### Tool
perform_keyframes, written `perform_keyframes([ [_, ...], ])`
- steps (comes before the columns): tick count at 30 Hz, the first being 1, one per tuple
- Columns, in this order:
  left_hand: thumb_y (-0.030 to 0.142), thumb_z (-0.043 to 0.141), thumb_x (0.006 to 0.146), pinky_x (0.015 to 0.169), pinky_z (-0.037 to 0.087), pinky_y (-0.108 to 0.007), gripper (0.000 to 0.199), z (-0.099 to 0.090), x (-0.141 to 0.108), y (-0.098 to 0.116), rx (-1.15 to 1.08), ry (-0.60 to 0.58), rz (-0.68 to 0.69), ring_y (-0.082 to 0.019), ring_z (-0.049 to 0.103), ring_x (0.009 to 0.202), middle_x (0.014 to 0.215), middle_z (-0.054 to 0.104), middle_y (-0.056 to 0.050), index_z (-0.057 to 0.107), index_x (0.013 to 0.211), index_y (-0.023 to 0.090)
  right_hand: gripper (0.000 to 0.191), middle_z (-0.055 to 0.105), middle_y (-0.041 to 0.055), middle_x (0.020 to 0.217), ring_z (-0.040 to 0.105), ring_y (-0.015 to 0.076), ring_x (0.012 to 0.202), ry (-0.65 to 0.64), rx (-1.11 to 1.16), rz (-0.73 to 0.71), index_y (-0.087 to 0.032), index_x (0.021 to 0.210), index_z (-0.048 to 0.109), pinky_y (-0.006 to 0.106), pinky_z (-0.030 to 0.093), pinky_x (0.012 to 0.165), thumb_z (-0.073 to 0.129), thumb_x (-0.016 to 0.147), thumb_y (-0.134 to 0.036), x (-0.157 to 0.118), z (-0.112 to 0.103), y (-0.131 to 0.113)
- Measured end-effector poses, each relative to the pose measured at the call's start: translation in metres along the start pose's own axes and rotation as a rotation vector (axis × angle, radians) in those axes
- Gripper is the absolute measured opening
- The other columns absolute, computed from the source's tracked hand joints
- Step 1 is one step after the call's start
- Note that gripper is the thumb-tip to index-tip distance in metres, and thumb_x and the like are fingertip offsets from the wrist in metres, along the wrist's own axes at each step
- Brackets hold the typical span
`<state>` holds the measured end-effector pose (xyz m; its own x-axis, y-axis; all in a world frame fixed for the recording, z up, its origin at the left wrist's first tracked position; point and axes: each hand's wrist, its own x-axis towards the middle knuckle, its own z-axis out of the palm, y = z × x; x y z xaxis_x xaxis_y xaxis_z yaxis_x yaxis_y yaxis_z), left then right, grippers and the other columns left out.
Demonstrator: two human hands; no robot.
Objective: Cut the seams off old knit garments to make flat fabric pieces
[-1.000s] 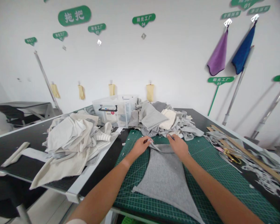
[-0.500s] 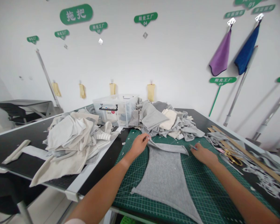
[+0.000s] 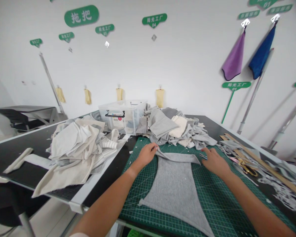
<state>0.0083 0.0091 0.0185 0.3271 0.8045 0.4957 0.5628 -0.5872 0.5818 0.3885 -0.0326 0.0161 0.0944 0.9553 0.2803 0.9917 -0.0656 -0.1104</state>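
A piece of grey knit cloth lies spread on the green cutting mat, its far edge folded over in a band. At the far left corner of that band, my left hand pinches the cloth between thumb and fingertips. My right hand is just right of the band's other end, closed around small metal thread snips. Their tips point left, close to the cloth's corner; whether they touch it I cannot tell. Most of the snips is hidden by the fingers.
Behind the mat are a heap of grey and cream scraps and a clear plastic box. More cloth is piled at left. To the right lie gold-handled scissors, a wooden strip and white trimmings.
My right hand has turned and shifted slightly, so the snips show more clearly beside the cloth's corner. My left hand keeps its pinch, and the cloth lies almost as before.
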Motion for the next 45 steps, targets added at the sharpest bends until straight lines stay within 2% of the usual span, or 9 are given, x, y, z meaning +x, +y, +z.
perform_keyframes([
  [3,0.031,0.047,0.099,0.09,0.048,-0.03,0.026,-0.001,0.0,0.002,-0.004,0.041,-0.004,-0.02,0.064,0.098,0.104,0.073,-0.005,0.07,0.102,0.021,0.054,0.06,0.0107,0.119,0.064,0.0257,0.104,-0.056,0.14,-0.24,-0.024,0.131,0.056,0.034,0.047,0.09,0.056,0.077,-0.016,0.002,0.005,-0.006],
  [6,0.031,0.047,0.099,0.091,0.048,-0.03,0.025,-0.003,0.001,0.002,-0.001,0.111,-0.019,-0.02,0.064,0.098,0.104,0.072,-0.005,0.07,0.104,0.022,0.06,0.062,0.0082,0.117,0.064,0.0221,0.097,-0.13,0.246,-0.324,-0.025,0.134,0.054,0.032,0.048,0.086,0.055,0.075,-0.013,0.002,0.009,-0.009],
  [13,0.029,0.046,0.099,0.088,0.046,-0.03,0.025,-0.002,0.003,-0.005,0.043,0.204,-0.103,-0.02,0.062,0.095,0.1,0.07,-0.005,0.069,0.104,0.022,0.029,0.066,0.0054,0.102,0.063,0.0217,0.087,-0.16,0.37,-0.341,-0.027,0.113,0.067,0.034,0.049,0.085,0.058,0.087,-0.037,0.004,0.008,-0.006],
  [16,0.027,0.046,0.099,0.089,0.045,-0.031,0.024,-0.002,0.002,-0.003,0.067,0.205,-0.137,-0.02,0.061,0.096,0.101,0.07,-0.005,0.068,0.105,0.021,0.029,0.066,0.0061,0.101,0.062,0.0224,0.09,-0.12,0.428,-0.334,-0.025,0.1,0.069,0.034,0.048,0.085,0.054,0.091,-0.048,0.003,0.0,-0.011],
  [23,0.022,0.054,0.094,0.096,0.039,-0.038,0.028,-0.014,-0.006,0.042,0.215,0.309,-0.084,-0.026,0.056,0.11,0.114,0.065,-0.009,0.062,0.121,0.025,0.039,0.064,0.0019,0.086,0.058,0.0203,0.081,0.019,0.59,-0.195,-0.024,0.095,0.06,0.031,0.046,0.078,0.045,0.095,-0.06,-0.006,-0.031,-0.034],
  [28,0.033,0.055,0.097,0.097,0.04,-0.036,0.027,-0.013,-0.013,0.083,0.138,0.114,0.125,-0.024,0.057,0.109,0.112,0.066,-0.006,0.062,0.122,0.026,0.043,0.054,-0.0021,0.073,0.05,0.0162,0.07,0.0,0.724,-0.247,-0.023,0.087,0.056,0.025,0.041,0.065,0.048,0.094,-0.064,-0.015,-0.043,-0.057],
  [34,0.046,0.065,0.091,0.095,0.04,-0.035,0.043,-0.001,-0.025,0.109,0.084,-0.124,0.28,-0.023,0.06,0.105,0.107,0.068,-0.003,0.056,0.128,0.027,0.05,0.042,-0.0034,0.065,0.039,0.0133,0.064,-0.055,0.819,-0.338,-0.021,0.073,0.047,0.024,0.031,0.057,0.052,0.092,-0.068,-0.026,-0.048,-0.085],
  [39,0.048,0.063,0.092,0.09,0.04,-0.035,0.038,0.006,-0.032,0.118,0.14,-0.15,0.294,-0.024,0.06,0.101,0.106,0.068,-0.004,0.055,0.12,0.024,0.052,0.045,-0.0024,0.065,0.04,0.0129,0.063,-0.162,0.871,-0.379,-0.02,0.068,0.047,0.023,0.031,0.057,0.053,0.091,-0.067,-0.037,-0.053,-0.102],
  [45,0.038,0.06,0.095,0.082,0.039,-0.035,0.026,0.014,-0.031,0.117,0.222,-0.107,0.255,-0.024,0.06,0.097,0.1,0.068,-0.004,0.056,0.116,0.023,0.044,0.062,0.0018,0.079,0.055,0.0172,0.078,-0.263,0.923,-0.479,-0.02,0.079,0.063,0.027,0.043,0.069,0.051,0.095,-0.059,-0.049,-0.064,-0.114],
])
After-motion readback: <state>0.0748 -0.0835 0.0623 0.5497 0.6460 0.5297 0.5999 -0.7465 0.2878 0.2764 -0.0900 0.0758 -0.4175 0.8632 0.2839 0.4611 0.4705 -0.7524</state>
